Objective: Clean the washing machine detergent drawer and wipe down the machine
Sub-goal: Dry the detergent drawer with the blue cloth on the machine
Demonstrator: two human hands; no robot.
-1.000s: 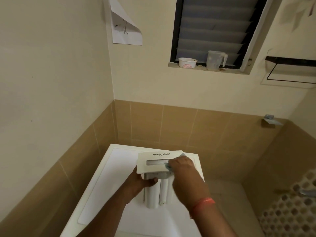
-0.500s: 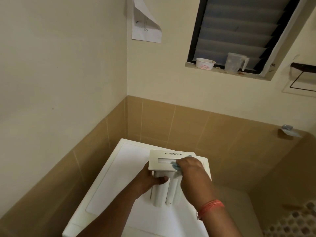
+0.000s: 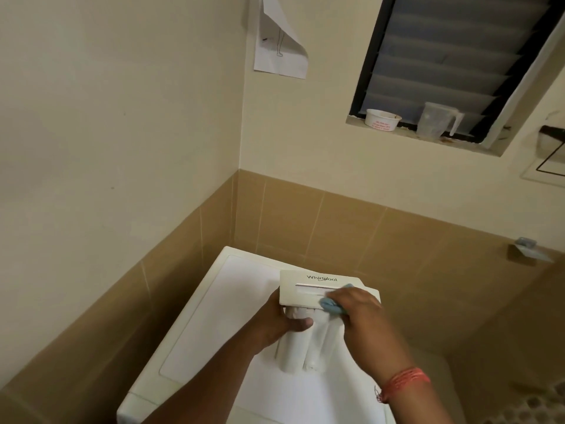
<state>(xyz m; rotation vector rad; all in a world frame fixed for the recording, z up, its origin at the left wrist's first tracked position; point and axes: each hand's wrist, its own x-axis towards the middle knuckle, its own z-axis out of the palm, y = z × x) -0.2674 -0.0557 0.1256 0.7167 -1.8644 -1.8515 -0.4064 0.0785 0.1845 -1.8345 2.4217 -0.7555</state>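
Corner of a room: cream walls up top, tan tile band (image 3: 336, 228) below. White washing machine (image 3: 195, 325) sits in the corner, its lid flat; front edge cut off by the frame bottom. Louvred window (image 3: 452, 56) upper right, with a small white tub (image 3: 382, 119) and a clear measuring jug (image 3: 437, 120) on its sill. Sheet of paper (image 3: 279, 47) stuck on the wall, one edge curling off. Dark rack (image 3: 552, 148) at the right edge, mostly out of frame.

Detergent drawer (image 3: 308, 290) is out of the machine, held above the lid, front panel facing up with a brand logo. Left hand (image 3: 281, 322) grips the drawer body from the left, thumb wrapped over the compartments. Right hand (image 3: 363, 316) has fingers bunched around a blue cloth (image 3: 331, 304), pressing it on the panel's right end by the handle slot. Orange thread band (image 3: 403, 381) on the right wrist. Drawer's right side hidden behind the right hand.
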